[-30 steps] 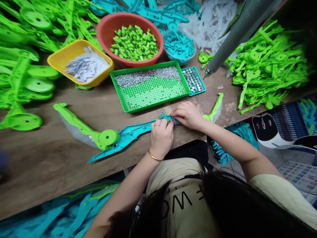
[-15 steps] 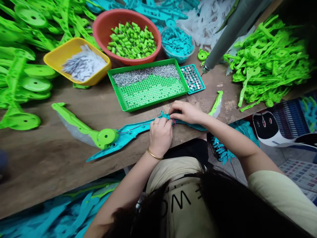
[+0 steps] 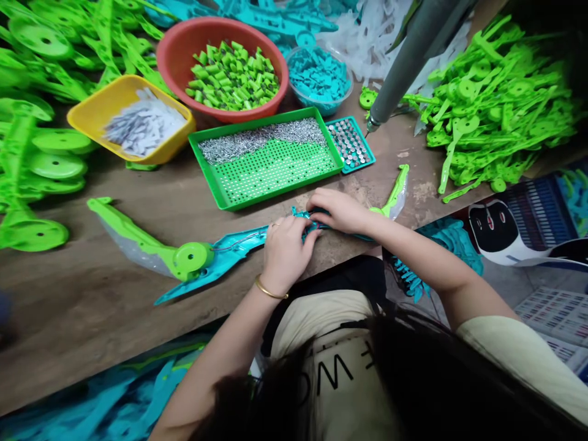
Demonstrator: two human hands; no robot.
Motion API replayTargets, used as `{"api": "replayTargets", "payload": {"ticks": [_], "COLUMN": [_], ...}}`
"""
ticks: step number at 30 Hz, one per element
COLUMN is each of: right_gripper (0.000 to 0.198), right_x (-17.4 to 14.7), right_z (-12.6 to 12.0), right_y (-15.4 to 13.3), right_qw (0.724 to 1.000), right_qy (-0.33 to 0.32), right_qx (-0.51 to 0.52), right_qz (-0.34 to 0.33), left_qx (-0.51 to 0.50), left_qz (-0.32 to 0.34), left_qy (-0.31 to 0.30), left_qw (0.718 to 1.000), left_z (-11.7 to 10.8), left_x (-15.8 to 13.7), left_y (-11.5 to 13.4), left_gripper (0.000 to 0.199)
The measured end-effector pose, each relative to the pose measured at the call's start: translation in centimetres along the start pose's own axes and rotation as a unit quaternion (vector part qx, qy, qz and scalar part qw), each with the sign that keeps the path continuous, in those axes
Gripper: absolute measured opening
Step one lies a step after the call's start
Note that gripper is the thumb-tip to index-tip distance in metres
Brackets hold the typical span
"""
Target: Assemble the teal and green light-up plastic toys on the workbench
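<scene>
1. Teal plastic is what I have under my fingers: a long teal blade-shaped piece (image 3: 229,254) lies flat along the near edge of the wooden bench (image 3: 92,306), joined at a round hub to a lime-green handle part (image 3: 151,248).
2. My left hand (image 3: 285,251) is curled down on the teal piece, fingertips pinching at thin red wires (image 3: 315,226); my right hand (image 3: 337,210) grips the same spot from the far side, fingers bent over it.
3. As I judge it, the two shells are already mated at the hub and a wire runs along the blade; seating the wiring at the middle looks to be the step in hand, and I see no screws driven yet.
4. Just beyond, a green perforated tray (image 3: 266,159) holds small metal parts, with a smaller teal tray (image 3: 351,144) touching its right end.
5. Farther back stand a red bowl (image 3: 223,67) of green bits and a yellow tub (image 3: 128,119).
6. Hidden: my fingers cover the exact joint, so I cannot tell whether the wires are clipped in. A grey pole (image 3: 404,61) is cut off at the top.
</scene>
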State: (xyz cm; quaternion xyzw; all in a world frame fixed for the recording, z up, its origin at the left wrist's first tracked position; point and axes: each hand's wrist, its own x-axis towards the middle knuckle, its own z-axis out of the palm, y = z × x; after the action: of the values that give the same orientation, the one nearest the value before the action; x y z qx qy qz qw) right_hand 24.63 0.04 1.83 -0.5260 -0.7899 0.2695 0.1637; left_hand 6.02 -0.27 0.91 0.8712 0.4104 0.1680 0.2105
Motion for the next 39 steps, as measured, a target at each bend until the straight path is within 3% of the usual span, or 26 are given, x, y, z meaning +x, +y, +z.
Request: {"api": "replayTargets", "payload": {"ticks": [5, 10, 14, 18, 27, 32, 35, 39], "right_gripper": [0.009, 0.016, 0.017, 0.013, 0.022, 0.021, 0.019, 0.019], "right_x": [0.1, -0.6, -2.3, -3.4, -2.9, -2.4, -2.6, -2.8], "right_z": [0.2, -2.1, -3.2, -2.3, -1.3, -1.2, -0.2, 1.1], "right_y": [-0.2, 0.0, -0.3, -0.8, -0.8, -0.4, -0.5, -1.0], "right_qw": [0.999, 0.993, 0.998, 0.996, 0.976, 0.978, 0.985, 0.987], "right_qy": [0.014, 0.000, -0.002, -0.036, -0.015, -0.009, 0.033, 0.089], "right_qx": [0.012, 0.105, 0.034, -0.084, -0.212, -0.199, -0.168, -0.134], "right_qz": [0.034, 0.049, 0.053, 0.015, -0.042, -0.067, -0.034, 0.024], "left_qx": [0.028, 0.040, 0.056, 0.059, 0.025, 0.023, 0.028, 0.000], "left_qz": [0.020, 0.060, 0.057, 0.051, 0.039, 0.028, 0.033, 0.088], "left_qy": [-0.008, -0.012, -0.008, -0.010, -0.009, -0.007, -0.015, -0.049], "left_qw": [0.999, 0.997, 0.997, 0.997, 0.999, 0.999, 0.999, 0.995], "left_z": [-0.5, -0.2, 0.3, 0.5, 0.4, 0.5, 0.3, -0.5], "left_x": [1.2, 1.5, 1.5, 1.6, 1.7, 1.7, 1.7, 1.5], "left_y": [0.1, -0.1, 0.0, 0.0, -0.3, -0.3, -0.3, -0.8], "left_gripper": [0.019, 0.022, 0.021, 0.020, 0.019, 0.018, 0.021, 0.024]}}
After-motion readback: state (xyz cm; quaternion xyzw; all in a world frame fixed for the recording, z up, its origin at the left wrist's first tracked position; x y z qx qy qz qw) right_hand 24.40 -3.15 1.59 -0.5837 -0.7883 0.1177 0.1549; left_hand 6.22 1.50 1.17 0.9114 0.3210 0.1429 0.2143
